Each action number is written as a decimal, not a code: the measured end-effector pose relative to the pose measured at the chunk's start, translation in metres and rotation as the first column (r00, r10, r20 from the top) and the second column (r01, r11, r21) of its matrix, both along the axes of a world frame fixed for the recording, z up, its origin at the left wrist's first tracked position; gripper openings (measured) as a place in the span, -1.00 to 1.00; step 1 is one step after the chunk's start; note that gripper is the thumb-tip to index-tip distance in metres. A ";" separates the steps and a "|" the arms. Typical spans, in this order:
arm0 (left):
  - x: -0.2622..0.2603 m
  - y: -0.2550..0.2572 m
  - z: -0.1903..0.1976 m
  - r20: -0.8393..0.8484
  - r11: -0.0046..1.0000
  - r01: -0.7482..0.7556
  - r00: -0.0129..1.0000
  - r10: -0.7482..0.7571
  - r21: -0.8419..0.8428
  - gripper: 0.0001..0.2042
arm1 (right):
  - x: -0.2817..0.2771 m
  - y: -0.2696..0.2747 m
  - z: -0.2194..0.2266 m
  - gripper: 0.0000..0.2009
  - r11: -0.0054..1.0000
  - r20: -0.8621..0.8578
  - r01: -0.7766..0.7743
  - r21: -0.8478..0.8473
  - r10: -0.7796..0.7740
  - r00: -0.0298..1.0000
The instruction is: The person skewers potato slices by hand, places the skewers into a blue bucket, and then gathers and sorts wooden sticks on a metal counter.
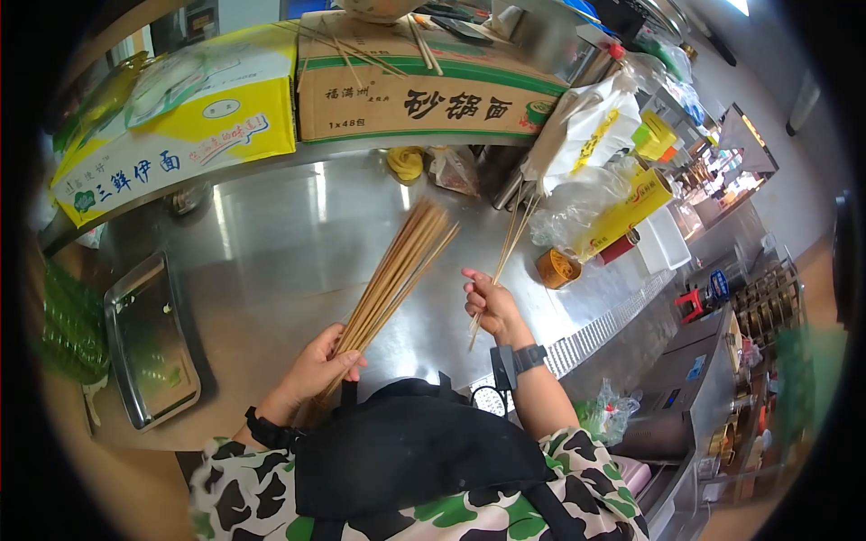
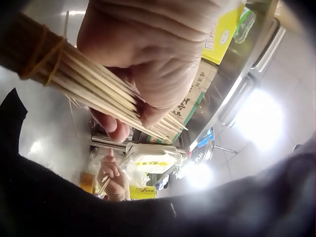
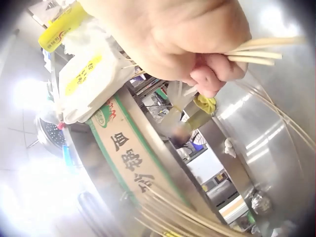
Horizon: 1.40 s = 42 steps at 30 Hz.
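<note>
My left hand [image 1: 323,362] grips a thick bundle of bamboo skewers [image 1: 394,270] near its lower end, and the bundle slants up to the right above the steel counter. In the left wrist view a rubber band [image 2: 40,67] wraps the bundle, and pointed tips stick out past the thumb. To the right, my right hand [image 1: 492,307] holds a few loose skewers [image 1: 511,242] in its curled fingers, with the index finger extended. Their blunt ends [image 3: 261,58] show beyond the fingers in the right wrist view. A gap separates the two hands.
Left on the steel counter [image 1: 262,261] lies a metal tray [image 1: 152,347]. Along the back shelf stand a yellow carton [image 1: 180,149] and a brown carton [image 1: 361,99] with loose skewers on top. A white bag [image 1: 582,135], yellow box [image 1: 627,212] and orange tub [image 1: 557,269] are at right.
</note>
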<state>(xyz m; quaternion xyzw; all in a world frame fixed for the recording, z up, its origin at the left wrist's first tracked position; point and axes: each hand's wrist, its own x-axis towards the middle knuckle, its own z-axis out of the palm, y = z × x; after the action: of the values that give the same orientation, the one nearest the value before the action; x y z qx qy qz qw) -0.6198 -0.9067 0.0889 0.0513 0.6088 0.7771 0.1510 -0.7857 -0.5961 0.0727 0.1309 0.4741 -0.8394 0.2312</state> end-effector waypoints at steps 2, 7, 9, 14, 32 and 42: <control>-0.002 0.005 0.000 -0.025 1.000 -0.024 0.999 0.024 -0.011 -0.76 | 0.011 0.014 0.006 -0.74 0.968 0.001 -0.091 -0.235 0.094 0.996; -0.003 0.013 0.005 -0.076 0.997 -0.050 0.996 0.046 -0.050 -0.75 | 0.037 0.016 0.023 -0.70 0.917 0.105 -0.005 -0.400 0.051 0.993; -0.004 0.013 0.004 -0.096 0.998 -0.034 0.995 0.029 -0.056 -0.75 | 0.046 0.002 0.034 -0.71 0.943 0.207 0.106 -0.317 -0.041 0.978; 0.001 0.017 0.017 -0.066 0.999 -0.022 0.998 0.020 -0.027 -0.76 | 0.068 -0.001 0.048 -0.72 0.900 -0.074 -0.152 -0.409 0.133 0.988; 0.018 0.020 0.018 0.007 0.972 0.189 0.981 -0.192 0.143 -0.78 | 0.098 -0.051 0.114 -0.93 0.999 -0.447 -0.014 -0.032 -0.002 0.894; 0.015 0.005 -0.014 0.037 0.996 -0.074 0.997 0.072 0.051 -0.75 | 0.081 -0.046 0.066 -0.88 0.991 -0.363 0.125 0.050 -0.098 0.927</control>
<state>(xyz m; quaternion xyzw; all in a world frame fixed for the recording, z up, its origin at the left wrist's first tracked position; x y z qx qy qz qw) -0.6047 -0.9020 0.0752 0.0192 0.5870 0.7985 0.1320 -0.7047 -0.6423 0.1387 0.0101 0.5303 -0.8432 0.0875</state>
